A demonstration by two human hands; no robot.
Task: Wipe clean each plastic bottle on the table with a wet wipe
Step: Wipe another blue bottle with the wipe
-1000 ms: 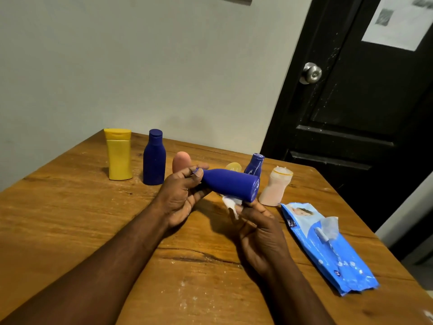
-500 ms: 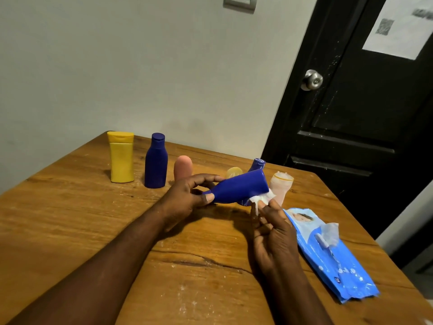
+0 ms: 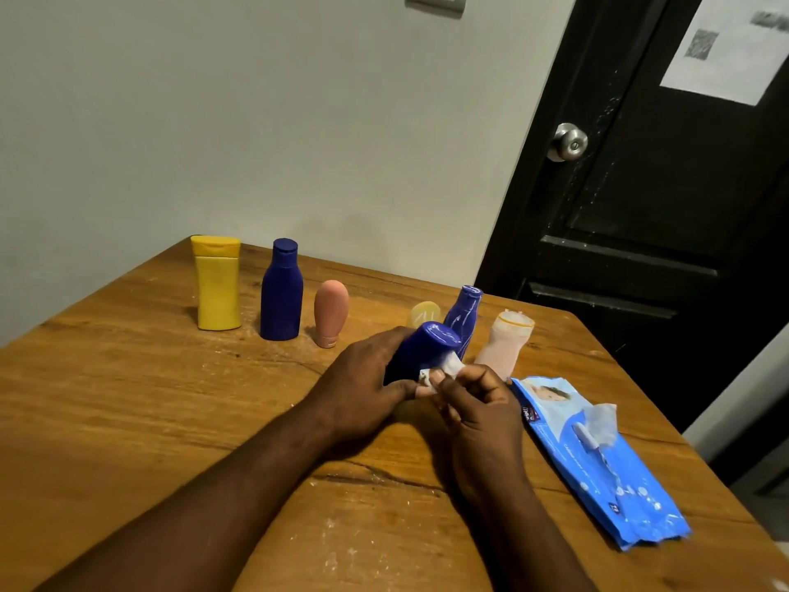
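Observation:
My left hand grips a dark blue plastic bottle, tilted with its flat base pointing up and away from me. My right hand pinches a small white wet wipe against the bottle's side near the base. Standing in a row behind are a yellow bottle, a dark blue bottle, a pink tube, a small yellowish bottle partly hidden, a slim blue bottle and a pale pink bottle.
A blue wet-wipe pack lies open on the wooden table to the right of my hands. The table's right edge runs beside a black door. A grey wall stands behind the bottles.
The blue bottle has swung from lying sideways to base-up, and both hands have closed in on it. The wipe has moved from under the base onto the bottle's side.

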